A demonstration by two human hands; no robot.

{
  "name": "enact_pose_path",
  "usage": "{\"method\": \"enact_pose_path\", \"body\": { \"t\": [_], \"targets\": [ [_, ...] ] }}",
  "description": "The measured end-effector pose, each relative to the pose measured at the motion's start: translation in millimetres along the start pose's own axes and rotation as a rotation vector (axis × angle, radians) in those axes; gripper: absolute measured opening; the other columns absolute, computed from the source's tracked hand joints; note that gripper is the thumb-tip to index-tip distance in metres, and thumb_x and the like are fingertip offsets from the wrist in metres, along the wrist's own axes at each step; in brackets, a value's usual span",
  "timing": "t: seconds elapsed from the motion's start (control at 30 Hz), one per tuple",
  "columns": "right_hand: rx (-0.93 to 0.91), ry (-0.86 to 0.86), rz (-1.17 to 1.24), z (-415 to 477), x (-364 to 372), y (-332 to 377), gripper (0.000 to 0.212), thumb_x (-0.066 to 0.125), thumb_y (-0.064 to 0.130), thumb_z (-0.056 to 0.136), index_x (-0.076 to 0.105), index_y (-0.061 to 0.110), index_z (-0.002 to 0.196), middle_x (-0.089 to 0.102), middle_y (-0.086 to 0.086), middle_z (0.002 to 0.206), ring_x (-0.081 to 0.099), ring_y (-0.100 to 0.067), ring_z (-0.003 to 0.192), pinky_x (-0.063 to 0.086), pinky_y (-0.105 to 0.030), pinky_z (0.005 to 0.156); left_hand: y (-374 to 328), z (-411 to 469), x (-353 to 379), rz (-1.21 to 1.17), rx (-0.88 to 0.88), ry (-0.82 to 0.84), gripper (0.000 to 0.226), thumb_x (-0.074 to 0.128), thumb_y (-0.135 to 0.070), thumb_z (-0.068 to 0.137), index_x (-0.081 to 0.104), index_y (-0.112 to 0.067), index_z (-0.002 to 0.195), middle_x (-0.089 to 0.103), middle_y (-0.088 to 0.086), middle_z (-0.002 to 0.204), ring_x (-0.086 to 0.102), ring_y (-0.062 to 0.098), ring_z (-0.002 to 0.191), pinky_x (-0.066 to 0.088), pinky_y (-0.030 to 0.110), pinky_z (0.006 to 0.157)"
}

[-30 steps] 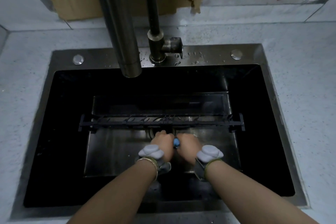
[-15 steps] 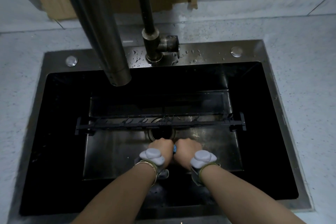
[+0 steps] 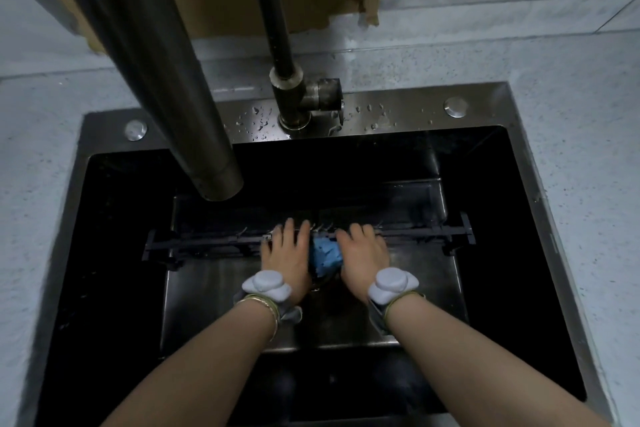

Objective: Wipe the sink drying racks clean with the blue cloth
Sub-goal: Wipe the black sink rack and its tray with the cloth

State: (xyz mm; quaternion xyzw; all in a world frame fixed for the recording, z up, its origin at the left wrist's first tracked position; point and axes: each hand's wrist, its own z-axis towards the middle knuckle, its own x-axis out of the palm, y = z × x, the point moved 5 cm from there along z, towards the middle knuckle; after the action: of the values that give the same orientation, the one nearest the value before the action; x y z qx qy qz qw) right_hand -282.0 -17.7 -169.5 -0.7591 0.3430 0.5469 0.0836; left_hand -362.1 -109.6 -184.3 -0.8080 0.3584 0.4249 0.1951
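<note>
Rack (image 3: 207, 243) in sink (image 3: 398, 114) w/ faucet (image 3: 156, 80) overhead.

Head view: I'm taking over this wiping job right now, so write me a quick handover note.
Left hand: fingers straight, resting on the middle of the black drying rack.
Right hand: fingers straight on the same rack, just beside the left.
Blue cloth: bunched between the two hands, against the rack, down in the sink.
Done: the cloth is at the rack's middle; the dim light hides how clean the rack is.
Left: wipe outwards to both rack ends.
</note>
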Motion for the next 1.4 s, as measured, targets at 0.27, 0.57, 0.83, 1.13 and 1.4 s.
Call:
{"method": "enact_pose_path", "body": {
  "t": [0.27, 0.57, 0.83, 1.13, 1.4],
  "targets": [
    [-0.084, 0.380, -0.255, 20.4, 16.5, -7.5, 0.036, 0.044, 0.020, 0.093, 0.047, 0.014, 0.129, 0.048, -0.010, 0.131, 0.035, -0.032, 0.121, 0.033, -0.040, 0.094, 11.7, 15.1, 0.6, 0.109, -0.009, 0.135, 0.031, 0.048, -0.024, 0.093, 0.050, -0.024, 0.124, 0.046, 0.001, 0.135, 0.037, 0.021, 0.128, 0.028, 0.042, 0.100],
    [-0.050, 0.238, -0.115, -30.1, -30.8, -0.4, 0.023, 0.047, 0.022, 0.090, 0.058, 0.019, 0.110, 0.062, -0.007, 0.120, 0.057, -0.027, 0.112, 0.039, -0.034, 0.091, 9.1, -41.5, -42.7, 0.159, 0.103, -0.144, 0.024, 0.048, -0.017, 0.091, 0.058, -0.022, 0.112, 0.058, 0.000, 0.118, 0.043, 0.024, 0.117, 0.031, 0.036, 0.094],
    [-0.151, -0.014, -0.224, -98.2, -85.9, 17.5, 0.008, 0.052, 0.026, 0.084, 0.059, 0.025, 0.089, 0.067, 0.000, 0.103, 0.061, -0.023, 0.101, 0.034, -0.034, 0.083, 7.4, -117.6, -71.7, 0.104, 0.154, -0.381, 0.023, 0.046, -0.024, 0.094, 0.060, -0.020, 0.112, 0.058, -0.001, 0.116, 0.045, 0.022, 0.114, 0.030, 0.031, 0.089],
    [-0.141, -0.152, -0.318, -177.6, -90.7, 32.5, 0.024, 0.045, 0.024, 0.087, 0.064, 0.024, 0.101, 0.067, 0.001, 0.105, 0.061, -0.021, 0.103, 0.030, -0.033, 0.090, 3.5, -206.6, -56.8, 0.080, 0.251, -0.515, 0.028, 0.089, -0.033, 0.045, 0.069, -0.024, 0.062, 0.064, -0.006, 0.068, 0.062, 0.017, 0.071, 0.038, 0.031, 0.066],
    [-0.029, -0.241, -0.227, -252.8, -42.6, 49.9, 0.018, 0.050, 0.024, 0.079, 0.064, 0.022, 0.091, 0.070, 0.001, 0.093, 0.065, -0.015, 0.091, 0.027, -0.032, 0.088, 16.7, -255.2, -12.4, -0.003, 0.398, -0.636, 0.017, 0.081, -0.018, 0.044, 0.068, -0.021, 0.056, 0.059, -0.007, 0.060, 0.053, 0.017, 0.069, 0.023, 0.030, 0.065]
  ]
}}
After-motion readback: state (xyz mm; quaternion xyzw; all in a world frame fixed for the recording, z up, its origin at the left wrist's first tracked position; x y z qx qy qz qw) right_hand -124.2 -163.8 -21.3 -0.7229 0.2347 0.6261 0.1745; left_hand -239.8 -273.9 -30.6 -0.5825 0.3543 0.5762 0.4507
